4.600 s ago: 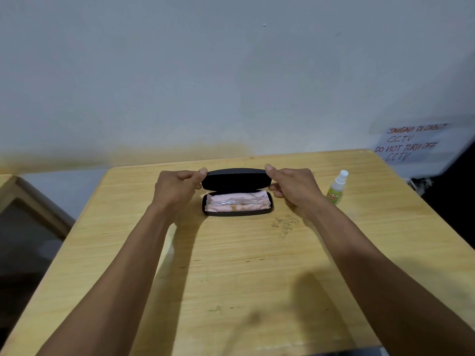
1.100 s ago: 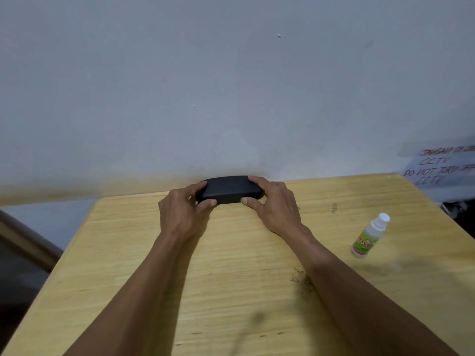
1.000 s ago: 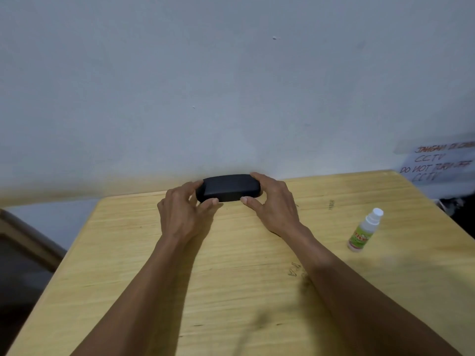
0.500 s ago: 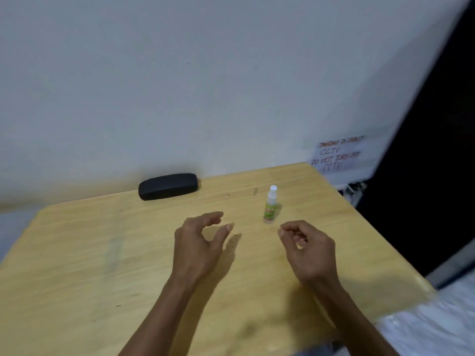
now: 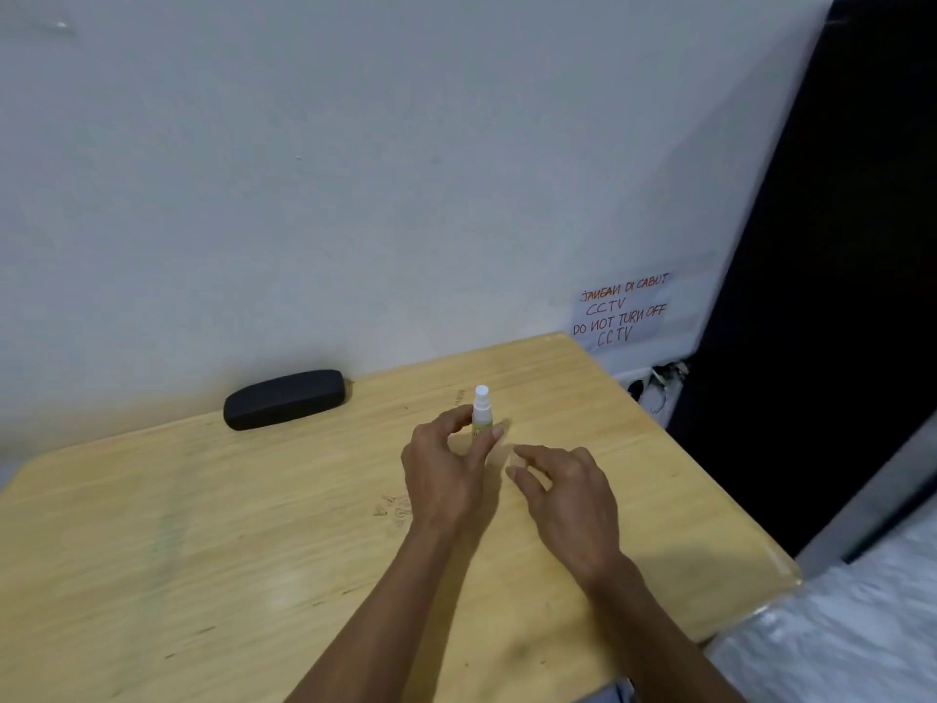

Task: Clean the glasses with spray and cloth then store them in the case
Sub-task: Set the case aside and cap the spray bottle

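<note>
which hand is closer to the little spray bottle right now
Left. The left hand has its fingers around the spray bottle, seemingly touching it; the right hand hovers apart, nearer the person and to the right.

Black case (image 5: 285,399), green-labelled white bottle (image 5: 481,411)

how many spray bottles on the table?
1. The spray bottle stands upright at the table's far right, between the left hand's thumb and fingers. None other visible.

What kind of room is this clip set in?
Probably a plain back room or office corner: a bare wooden table against a white wall, a handwritten "do not turn off CCTV" notice above a wall socket.
</note>
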